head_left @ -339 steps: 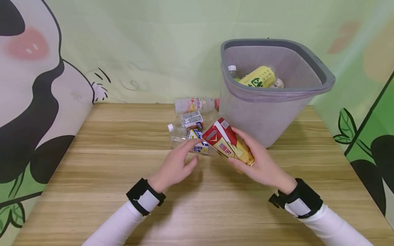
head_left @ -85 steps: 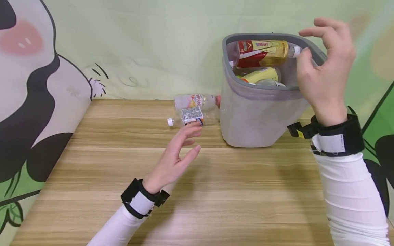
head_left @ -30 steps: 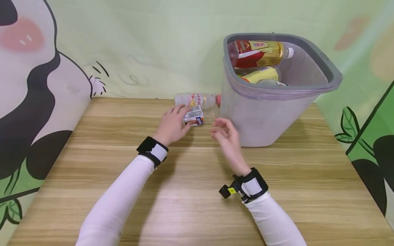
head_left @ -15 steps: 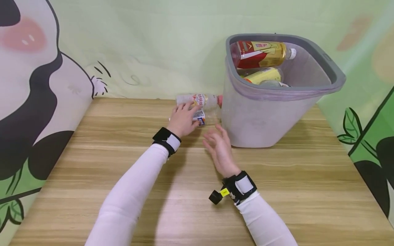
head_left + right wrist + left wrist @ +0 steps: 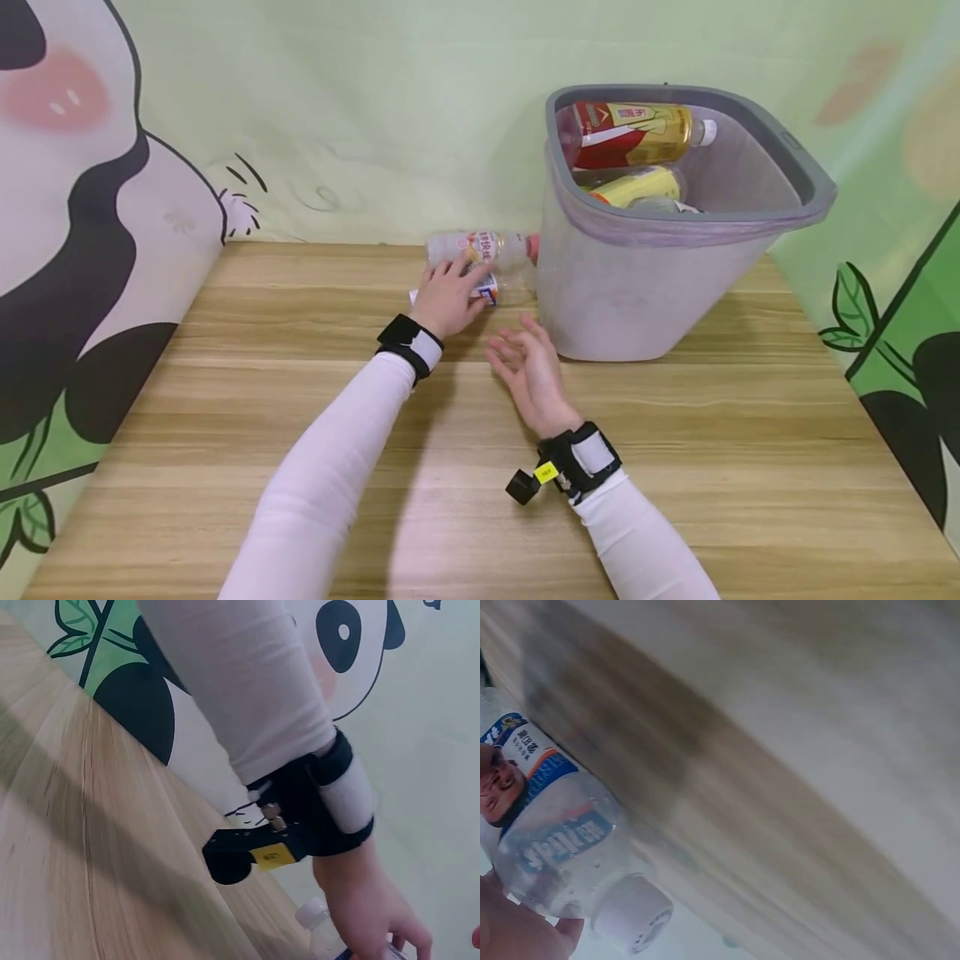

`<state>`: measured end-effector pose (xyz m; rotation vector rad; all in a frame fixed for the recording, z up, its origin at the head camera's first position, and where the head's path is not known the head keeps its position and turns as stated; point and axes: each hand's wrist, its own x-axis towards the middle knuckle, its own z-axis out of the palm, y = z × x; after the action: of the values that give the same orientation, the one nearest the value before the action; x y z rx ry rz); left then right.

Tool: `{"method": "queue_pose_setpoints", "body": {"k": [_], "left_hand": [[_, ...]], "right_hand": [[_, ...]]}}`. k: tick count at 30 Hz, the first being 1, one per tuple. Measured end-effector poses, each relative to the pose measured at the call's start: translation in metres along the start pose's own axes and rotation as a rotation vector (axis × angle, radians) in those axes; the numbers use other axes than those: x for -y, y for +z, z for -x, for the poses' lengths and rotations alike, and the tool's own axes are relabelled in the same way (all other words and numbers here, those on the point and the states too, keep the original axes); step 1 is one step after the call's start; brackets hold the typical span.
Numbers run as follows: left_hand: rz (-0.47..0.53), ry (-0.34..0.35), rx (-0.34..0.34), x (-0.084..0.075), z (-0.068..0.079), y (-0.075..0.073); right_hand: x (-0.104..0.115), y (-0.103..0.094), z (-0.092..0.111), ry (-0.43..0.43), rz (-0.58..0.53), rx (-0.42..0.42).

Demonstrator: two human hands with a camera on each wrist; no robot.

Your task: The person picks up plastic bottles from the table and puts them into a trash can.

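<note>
My left hand (image 5: pixel 447 300) is over a clear plastic bottle (image 5: pixel 516 288) lying on the table, its fingers and thumb curled round the blue-and-white label. The left wrist view shows this bottle's white cap (image 5: pixel 634 913), with fingertips at the bottle's side. Just behind it lies another plastic bottle (image 5: pixel 480 245) with a pink-and-white label and a red cap, along the back edge. My right hand (image 5: pixel 531 375) hovers nearer to me, palm turned inward, fingers loosely bent and holding nothing. In the right wrist view the left hand (image 5: pixel 367 907) shows on the bottle.
A grey bin (image 5: pixel 630 292) with a liner stands right of the bottles, close to the red cap. Inside it lie a red-and-gold bottle (image 5: pixel 633 137), a yellow-labelled bottle (image 5: pixel 637 185) and others. A printed cloth wall (image 5: pixel 337 125) rises behind the wooden table (image 5: pixel 247 333).
The red-and-gold bottle went from my right hand into the bin, and a yellow-and-blue-labelled bottle left the table. My right hand came back from the bin; my left reached forward onto the clear bottle.
</note>
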<state>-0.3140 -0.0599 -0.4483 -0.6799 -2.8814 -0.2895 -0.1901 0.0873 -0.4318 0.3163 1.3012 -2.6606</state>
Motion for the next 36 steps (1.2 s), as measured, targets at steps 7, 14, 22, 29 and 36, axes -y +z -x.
{"method": "queue_pose_setpoints", "body": {"k": [7,14,22,29,36], "left_hand": [[0.031,0.02,-0.094,0.006,0.019,0.006],[0.024,0.001,-0.06,0.002,0.042,-0.001],[0.065,-0.015,-0.074,0.0,0.065,-0.009],[0.181,-0.062,-0.228,-0.007,0.082,-0.021],[0.41,-0.081,-0.437,-0.027,0.089,-0.049]], "right_hand": [[0.001,-0.002,0.002,-0.003,-0.008,-0.008],[0.005,-0.007,0.004,-0.01,0.003,-0.013],[0.013,-0.008,0.014,-0.062,0.09,0.015],[0.02,-0.002,0.022,-0.226,0.27,0.067],[0.029,0.006,0.023,-0.414,0.459,0.146]]}}
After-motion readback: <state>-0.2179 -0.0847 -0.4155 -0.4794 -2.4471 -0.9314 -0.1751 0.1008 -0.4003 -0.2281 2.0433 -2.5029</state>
